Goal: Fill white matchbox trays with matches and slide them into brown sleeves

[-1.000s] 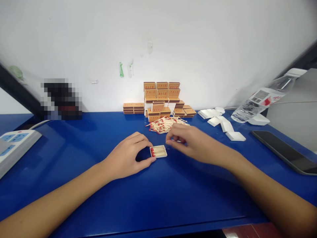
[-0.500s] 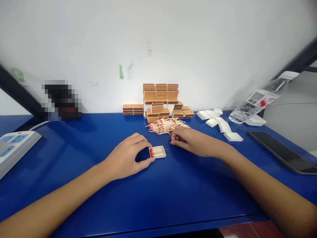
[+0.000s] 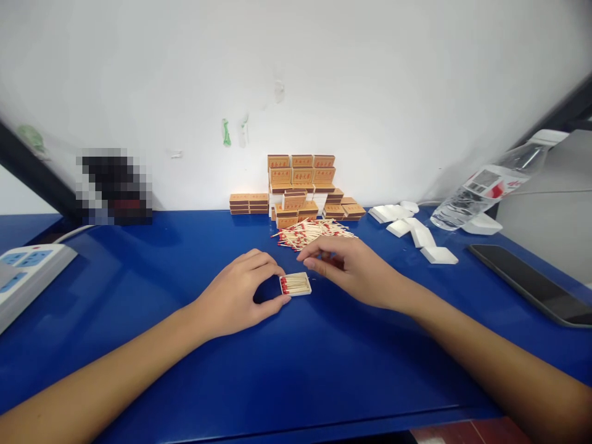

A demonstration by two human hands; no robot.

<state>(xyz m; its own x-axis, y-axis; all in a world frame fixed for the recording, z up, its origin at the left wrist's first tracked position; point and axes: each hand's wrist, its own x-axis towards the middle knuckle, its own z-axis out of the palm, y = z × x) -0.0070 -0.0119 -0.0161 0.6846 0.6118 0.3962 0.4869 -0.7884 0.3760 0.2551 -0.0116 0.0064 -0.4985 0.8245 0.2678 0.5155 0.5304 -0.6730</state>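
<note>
From the head camera I see my left hand [image 3: 235, 296] with thumb and forefinger clamped on the left end of one open match tray [image 3: 296, 284], which lies flat on the blue table [image 3: 185, 370] with red-tipped matches inside. My right hand [image 3: 356, 271] hovers just right of the tray, fingers drawn together; whether they pinch a match I cannot tell. Behind the tray lies one pile of loose matches [image 3: 314, 232], and behind that a stack of matchboxes [image 3: 300, 185], with six in the upper two rows. Far right of the tray are several white empty trays [image 3: 419, 234], one bottle [image 3: 481, 191] and one phone [image 3: 527, 283]. Far left of it is one power strip [image 3: 28, 271].
</note>
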